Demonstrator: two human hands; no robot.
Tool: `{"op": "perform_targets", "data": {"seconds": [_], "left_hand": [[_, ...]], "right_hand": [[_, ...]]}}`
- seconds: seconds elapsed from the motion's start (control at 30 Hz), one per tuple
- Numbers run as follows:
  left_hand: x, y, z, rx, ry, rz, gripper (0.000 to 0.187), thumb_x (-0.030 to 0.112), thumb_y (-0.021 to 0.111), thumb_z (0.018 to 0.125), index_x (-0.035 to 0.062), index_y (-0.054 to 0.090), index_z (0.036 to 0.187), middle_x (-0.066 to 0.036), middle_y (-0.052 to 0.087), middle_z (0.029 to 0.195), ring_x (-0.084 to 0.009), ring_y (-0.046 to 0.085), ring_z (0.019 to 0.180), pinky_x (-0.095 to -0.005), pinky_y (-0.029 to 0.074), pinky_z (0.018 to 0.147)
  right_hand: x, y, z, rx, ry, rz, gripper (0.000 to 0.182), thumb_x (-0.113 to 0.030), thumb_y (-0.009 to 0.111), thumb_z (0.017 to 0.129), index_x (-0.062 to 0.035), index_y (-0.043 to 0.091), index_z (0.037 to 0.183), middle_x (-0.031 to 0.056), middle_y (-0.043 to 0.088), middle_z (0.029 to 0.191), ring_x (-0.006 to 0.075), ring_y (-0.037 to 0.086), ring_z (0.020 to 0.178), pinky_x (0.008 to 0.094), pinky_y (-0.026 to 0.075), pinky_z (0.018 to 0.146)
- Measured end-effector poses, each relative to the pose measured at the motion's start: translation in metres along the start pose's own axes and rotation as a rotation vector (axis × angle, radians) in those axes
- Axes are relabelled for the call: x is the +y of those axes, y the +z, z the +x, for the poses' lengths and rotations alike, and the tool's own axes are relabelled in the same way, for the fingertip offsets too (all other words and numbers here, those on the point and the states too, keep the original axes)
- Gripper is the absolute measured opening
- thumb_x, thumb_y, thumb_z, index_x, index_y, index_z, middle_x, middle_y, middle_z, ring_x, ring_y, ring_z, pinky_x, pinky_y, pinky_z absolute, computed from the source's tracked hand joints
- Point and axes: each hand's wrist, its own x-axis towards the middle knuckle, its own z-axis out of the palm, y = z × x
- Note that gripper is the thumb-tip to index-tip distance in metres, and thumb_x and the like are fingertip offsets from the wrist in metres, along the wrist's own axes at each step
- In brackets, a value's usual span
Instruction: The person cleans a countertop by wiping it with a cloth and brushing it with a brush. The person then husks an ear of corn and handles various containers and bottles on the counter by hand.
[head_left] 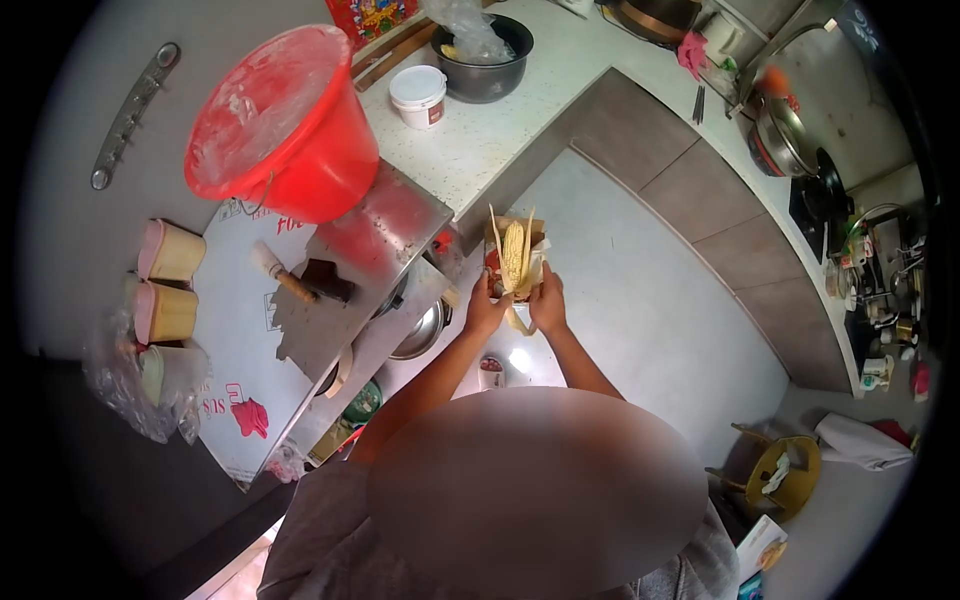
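Observation:
Both hands are out in front of my body above the floor, gripping a small brown cardboard box (538,230) from its two sides. My left hand (487,308) is closed on the box's left side, and my right hand (547,302) is closed on its right side. An ear of corn (514,250) with pale yellow kernels lies on or in the box, pointing away from me. Its dry husk is peeled back, and a strip hangs down between my hands. Fingers under the box are hidden, as are most of its contents.
To the left, a metal-edged table (385,230) bears a large red bucket (340,150) and a brush (285,275). Ahead, a white-topped counter (560,80) holds a white tub (417,95) and a dark pot (485,80). A brown chair (790,475) stands behind right.

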Motion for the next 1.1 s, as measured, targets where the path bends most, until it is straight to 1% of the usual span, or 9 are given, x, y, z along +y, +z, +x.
{"op": "perform_targets", "data": {"seconds": [0.03, 0.1, 0.17, 0.33, 0.4, 0.6, 0.9, 1.0, 1.1], "left_hand": [[-0.01, -0.001, 0.002, 0.05, -0.023, 0.054, 0.076, 0.014, 0.073, 0.079, -0.0046, 0.035, 0.143, -0.023, 0.056, 0.127, -0.0307, 0.059, 0.112, -0.0377, 0.047, 0.096], [-0.008, -0.014, -0.002, 0.05, -0.126, 0.123, 0.075, 0.011, 0.067, 0.081, -0.0029, 0.031, 0.146, -0.021, 0.049, 0.139, -0.0313, 0.055, 0.119, -0.0383, 0.046, 0.097], [-0.022, -0.023, -0.004, 0.086, -0.117, 0.129, 0.074, 0.015, 0.069, 0.081, -0.0026, 0.034, 0.144, -0.023, 0.051, 0.136, -0.0337, 0.056, 0.118, -0.0399, 0.046, 0.098], [-0.038, -0.052, -0.009, 0.14, -0.184, 0.056, 0.069, 0.015, 0.067, 0.081, -0.0016, 0.039, 0.141, -0.024, 0.054, 0.132, -0.0344, 0.058, 0.116, -0.0405, 0.047, 0.098], [-0.031, -0.067, -0.024, 0.212, -0.151, 0.015, 0.067, 0.013, 0.066, 0.08, -0.0014, 0.04, 0.14, -0.023, 0.055, 0.131, -0.0334, 0.059, 0.116, -0.0397, 0.047, 0.097], [-0.028, -0.137, -0.067, 0.408, -0.132, -0.034, 0.062, 0.013, 0.062, 0.08, -0.0003, 0.044, 0.138, -0.019, 0.055, 0.132, -0.0324, 0.058, 0.117, -0.039, 0.048, 0.097], [-0.037, -0.265, -0.169, 0.774, -0.1, 0.002, 0.057, 0.009, 0.062, 0.08, 0.002, 0.047, 0.134, -0.019, 0.056, 0.129, -0.0333, 0.061, 0.111, -0.0397, 0.05, 0.093], [-0.081, -0.304, -0.194, 0.832, -0.083, -0.078, 0.057, 0.008, 0.062, 0.08, 0.0028, 0.047, 0.134, -0.019, 0.057, 0.128, -0.033, 0.061, 0.11, -0.0403, 0.05, 0.092], [-0.085, -0.339, -0.229, 0.964, -0.112, -0.075, 0.056, 0.008, 0.061, 0.08, 0.0032, 0.047, 0.134, -0.018, 0.057, 0.127, -0.0322, 0.06, 0.111, -0.0404, 0.05, 0.091]], "right_hand": [[-0.005, -0.006, 0.003, -0.026, 0.146, 0.041, 0.047, -0.003, 0.05, 0.092, 0.0003, 0.044, 0.138, 0.0277, 0.055, 0.121, 0.0428, 0.053, 0.113, 0.0442, 0.043, 0.101], [-0.004, -0.008, 0.004, 0.012, 0.054, 0.025, 0.047, -0.004, 0.051, 0.091, -0.0017, 0.046, 0.138, 0.0263, 0.055, 0.122, 0.0416, 0.053, 0.113, 0.0436, 0.043, 0.1], [-0.003, -0.003, -0.001, 0.09, -0.102, 0.083, 0.042, -0.003, 0.053, 0.09, -0.0038, 0.052, 0.132, 0.0242, 0.057, 0.119, 0.039, 0.056, 0.107, 0.0425, 0.046, 0.095], [-0.026, 0.033, -0.028, -0.116, -0.029, 0.281, 0.032, -0.003, 0.057, 0.088, -0.0026, 0.06, 0.119, 0.021, 0.061, 0.113, 0.0349, 0.059, 0.106, 0.0397, 0.048, 0.091], [-0.043, 0.054, -0.041, -0.079, -0.218, 0.188, 0.029, -0.004, 0.058, 0.088, -0.0029, 0.061, 0.117, 0.019, 0.061, 0.111, 0.0336, 0.059, 0.107, 0.0383, 0.049, 0.09], [-0.138, 0.084, -0.069, -0.394, -0.213, 0.38, 0.03, -0.006, 0.058, 0.086, -0.0017, 0.06, 0.116, 0.0197, 0.059, 0.116, 0.0356, 0.054, 0.115, 0.0391, 0.043, 0.1], [-0.248, 0.171, -0.139, -0.656, -0.554, 0.421, 0.032, -0.004, 0.058, 0.087, -0.0026, 0.056, 0.119, 0.0176, 0.056, 0.119, 0.035, 0.053, 0.115, 0.04, 0.044, 0.099], [-0.281, 0.192, -0.17, -0.726, -0.652, 0.421, 0.034, -0.005, 0.059, 0.088, -0.0027, 0.055, 0.121, 0.0175, 0.055, 0.121, 0.0348, 0.052, 0.116, 0.0397, 0.044, 0.099], [-0.306, 0.218, -0.2, -0.797, -0.641, 0.413, 0.035, -0.005, 0.059, 0.087, -0.0029, 0.054, 0.122, 0.0174, 0.054, 0.122, 0.0349, 0.052, 0.116, 0.0392, 0.044, 0.098]]}}
